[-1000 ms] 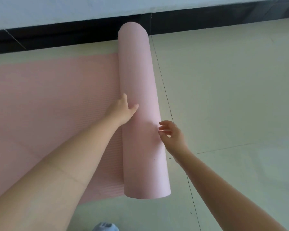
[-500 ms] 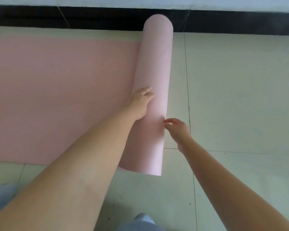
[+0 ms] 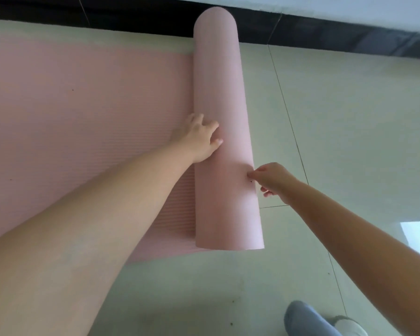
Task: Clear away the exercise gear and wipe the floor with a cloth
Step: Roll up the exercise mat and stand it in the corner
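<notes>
A pink exercise mat lies on the floor, its right part wound into a thick roll (image 3: 218, 81) that runs from the wall toward me. The flat ribbed part (image 3: 83, 105) stretches to the left. My left hand (image 3: 199, 139) rests on the roll's left side where it meets the flat part, fingers spread over the curve. My right hand (image 3: 274, 178) touches the roll's right side with its fingertips, lower down. No cloth is in view.
Pale tiled floor (image 3: 349, 129) spreads to the right of the roll and in front of it. A black skirting strip (image 3: 325, 37) runs along the wall at the roll's far end. My foot in a grey slipper (image 3: 310, 318) stands at the bottom right.
My left hand has slid from the top of the roll down to its left side. My right hand stays at the roll's right side. The view has swung, bringing my foot in at the bottom right.
</notes>
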Demonstrator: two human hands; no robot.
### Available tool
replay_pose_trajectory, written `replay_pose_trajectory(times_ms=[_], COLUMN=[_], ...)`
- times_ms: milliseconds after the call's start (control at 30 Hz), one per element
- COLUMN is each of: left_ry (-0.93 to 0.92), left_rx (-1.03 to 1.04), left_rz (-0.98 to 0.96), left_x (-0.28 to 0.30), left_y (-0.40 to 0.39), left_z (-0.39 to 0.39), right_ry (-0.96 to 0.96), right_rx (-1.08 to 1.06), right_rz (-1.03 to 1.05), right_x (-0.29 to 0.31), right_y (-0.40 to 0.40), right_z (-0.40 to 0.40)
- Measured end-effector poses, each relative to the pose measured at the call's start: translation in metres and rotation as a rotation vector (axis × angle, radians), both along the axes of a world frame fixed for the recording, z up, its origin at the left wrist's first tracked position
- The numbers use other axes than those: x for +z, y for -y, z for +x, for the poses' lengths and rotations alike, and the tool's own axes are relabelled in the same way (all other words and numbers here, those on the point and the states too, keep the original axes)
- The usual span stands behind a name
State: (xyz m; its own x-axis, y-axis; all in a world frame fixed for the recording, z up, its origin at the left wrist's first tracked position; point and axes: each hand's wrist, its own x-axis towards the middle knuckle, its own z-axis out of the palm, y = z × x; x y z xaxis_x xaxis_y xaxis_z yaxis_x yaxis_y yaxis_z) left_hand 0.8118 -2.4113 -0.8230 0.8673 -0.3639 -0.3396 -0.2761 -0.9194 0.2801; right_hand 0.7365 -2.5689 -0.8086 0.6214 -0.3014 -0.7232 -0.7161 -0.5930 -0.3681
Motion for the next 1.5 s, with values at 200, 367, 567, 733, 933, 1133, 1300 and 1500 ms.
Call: replay_pose_trajectory(times_ms=[200, 367, 567, 733, 933, 1133, 1300, 1500], left_ry=[-0.105, -0.228, -0.18, -0.18, -0.087, -0.116, 0.117, 0.088], left_rx=[-0.239, -0.16, -0.21, -0.169, -0.147, -0.037, -0.021, -0.223], left_rz=[-0.238, -0.214, -0.213, -0.33, -0.329, -0.235, -0.044, 0.191], left_x=[0.004, -0.01, -0.004, -0.004, -0.015, -0.011, 0.002, 0.013], left_y=[-0.04, -0.101, -0.16, -0.192, -0.224, -0.241, -0.262, -0.283], left_z=[0.016, 0.018, 0.026, 0.018, 0.016, 0.014, 0.015, 0.023], right_ry=[0.082, 0.182, 0.217, 0.158, 0.017, 0.274, 0.496, 0.445], right_rx=[-0.035, -0.269, -0.406, -0.468, -0.088, -0.005, 0.03, -0.214], right_rz=[0.047, 0.0, -0.029, 0.002, -0.252, -0.158, -0.048, 0.015], right_x=[0.018, 0.019, 0.026, 0.035, 0.027, 0.008, -0.004, -0.003], right_y=[-0.052, -0.105, -0.168, -0.205, -0.229, -0.248, -0.303, -0.328], right_z=[-0.011, -0.015, -0.012, 0.004, 0.03, 0.01, -0.01, -0.025])
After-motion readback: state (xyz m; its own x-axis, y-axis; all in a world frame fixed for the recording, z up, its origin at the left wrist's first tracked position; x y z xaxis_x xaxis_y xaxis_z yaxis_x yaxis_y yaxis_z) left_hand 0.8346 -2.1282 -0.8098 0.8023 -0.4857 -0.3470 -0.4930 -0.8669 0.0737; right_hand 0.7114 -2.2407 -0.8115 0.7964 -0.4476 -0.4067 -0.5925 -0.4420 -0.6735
